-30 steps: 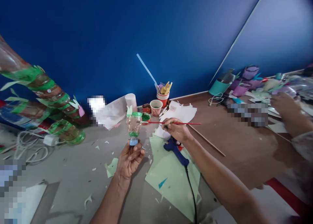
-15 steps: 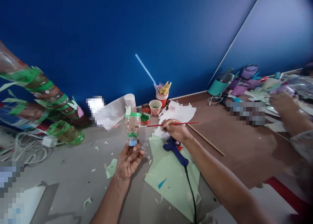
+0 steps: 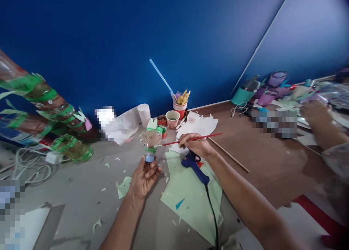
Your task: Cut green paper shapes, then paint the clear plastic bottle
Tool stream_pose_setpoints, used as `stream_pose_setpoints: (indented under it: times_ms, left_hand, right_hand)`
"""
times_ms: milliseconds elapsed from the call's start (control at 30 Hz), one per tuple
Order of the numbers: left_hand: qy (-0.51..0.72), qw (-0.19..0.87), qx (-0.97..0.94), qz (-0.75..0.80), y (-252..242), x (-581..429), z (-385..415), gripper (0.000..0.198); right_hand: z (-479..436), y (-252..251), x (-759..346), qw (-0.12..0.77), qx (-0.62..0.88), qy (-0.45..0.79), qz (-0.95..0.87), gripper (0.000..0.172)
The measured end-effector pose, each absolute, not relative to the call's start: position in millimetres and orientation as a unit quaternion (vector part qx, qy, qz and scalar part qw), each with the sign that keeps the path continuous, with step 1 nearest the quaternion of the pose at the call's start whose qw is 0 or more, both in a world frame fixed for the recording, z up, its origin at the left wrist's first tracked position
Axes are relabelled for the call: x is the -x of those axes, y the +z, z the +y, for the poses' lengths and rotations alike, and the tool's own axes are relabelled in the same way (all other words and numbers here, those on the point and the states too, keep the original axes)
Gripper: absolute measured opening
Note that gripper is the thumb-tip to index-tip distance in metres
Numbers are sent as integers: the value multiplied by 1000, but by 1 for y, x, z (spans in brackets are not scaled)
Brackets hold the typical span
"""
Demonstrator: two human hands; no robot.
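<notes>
My left hand [image 3: 147,175] grips a small clear plastic bottle [image 3: 153,137] by its blue cap, cap end down. Green paint bands the bottle near both ends, and pale green paper leaves stick up from its top. In my right hand [image 3: 192,142] is a thin red paintbrush [image 3: 208,136], held nearly level. Its tip points left and meets the lower part of the bottle; whether it touches I cannot tell. Behind the bottle, partly hidden, stands a small pot of green paint [image 3: 163,132]. A blue glue gun [image 3: 196,169] lies below my right hand on a pale green sheet [image 3: 188,199].
Paper cups [image 3: 172,119] stand by the wall, one holding spoons. A wooden stick [image 3: 229,154] lies on the brown board. Painted bottle stalks [image 3: 54,100] and white cables [image 3: 32,166] fill the left side. Another person's hand [image 3: 313,115] is at the far right among craft pieces.
The bottle has turned and tipped slightly right in my left hand. The brush tip has moved lower on the bottle, toward the green band near the cap.
</notes>
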State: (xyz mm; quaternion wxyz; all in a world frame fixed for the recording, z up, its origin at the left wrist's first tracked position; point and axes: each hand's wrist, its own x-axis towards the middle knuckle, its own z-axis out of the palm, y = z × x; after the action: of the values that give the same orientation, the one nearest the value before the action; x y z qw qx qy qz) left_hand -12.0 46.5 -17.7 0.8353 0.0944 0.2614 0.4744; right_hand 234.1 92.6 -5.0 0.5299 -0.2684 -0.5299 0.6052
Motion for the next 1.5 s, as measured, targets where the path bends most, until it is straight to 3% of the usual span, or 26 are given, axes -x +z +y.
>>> stream_pose_setpoints:
  times_ms: [333, 667, 1000, 1500]
  left_hand:
    - [471, 851, -63, 221, -15, 19, 46, 48]
    - [474, 859, -41, 191, -17, 18, 44, 30]
    - [480, 855, -33, 191, -15, 17, 41, 26]
    - [480, 851, -39, 209, -12, 15, 40, 20]
  right_hand:
    - [99, -3, -244, 593, 274, 592, -473, 7]
    - [99, -1, -245, 644, 257, 585, -420, 7]
    - [92, -6, -227, 585, 253, 628, -446, 8]
    - [95, -10, -230, 612, 252, 629, -408, 9]
